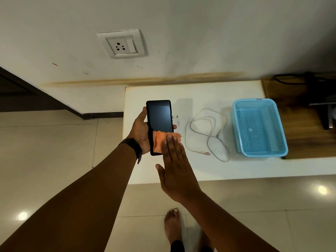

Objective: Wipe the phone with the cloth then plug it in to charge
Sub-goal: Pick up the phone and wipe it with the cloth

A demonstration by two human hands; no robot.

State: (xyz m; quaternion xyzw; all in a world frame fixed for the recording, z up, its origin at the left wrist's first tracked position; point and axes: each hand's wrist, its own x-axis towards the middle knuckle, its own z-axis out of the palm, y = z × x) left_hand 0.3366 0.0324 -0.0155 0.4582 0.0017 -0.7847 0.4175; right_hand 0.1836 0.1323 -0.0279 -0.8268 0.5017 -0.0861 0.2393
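My left hand grips a black phone by its edges, screen up, above the left end of the white table. An orange cloth lies on the lower part of the screen. My right hand presses the cloth flat with extended fingers. A white charging cable lies coiled on the table to the right of the phone. A small white charger adapter lies on the table just behind the phone, partly hidden. A white wall socket with a switch is on the wall above.
A light blue plastic basket stands empty on the table's right part. Beyond it is a wooden surface with dark cables. My bare foot is on the tiled floor below.
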